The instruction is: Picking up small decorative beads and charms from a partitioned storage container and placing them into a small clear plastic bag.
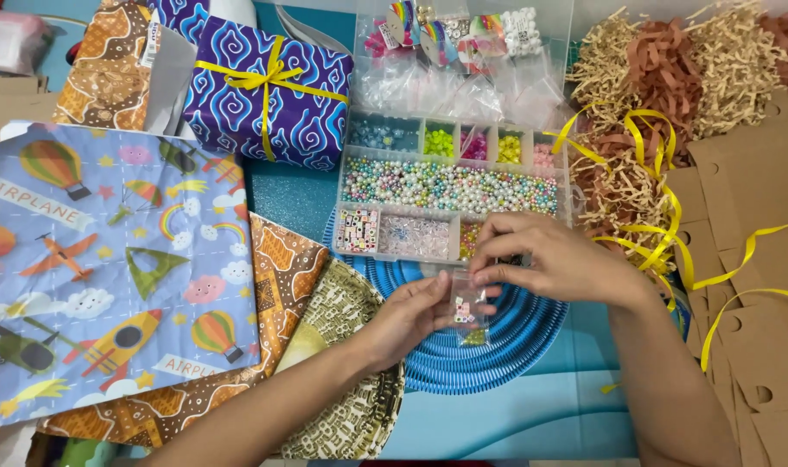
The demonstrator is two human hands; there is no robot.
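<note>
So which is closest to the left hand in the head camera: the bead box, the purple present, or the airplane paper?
From the left hand:
1. Bead box, just above it.
2. Airplane paper, off to the left.
3. Purple present, at the top left.

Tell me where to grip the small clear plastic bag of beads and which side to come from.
Pinch the small clear plastic bag of beads at its flat upper edge, coming from above and from each side, as the left hand and right hand do now. It hangs upright, and the beads sit low in it, so the top is probably thin and easy to hold.
</note>
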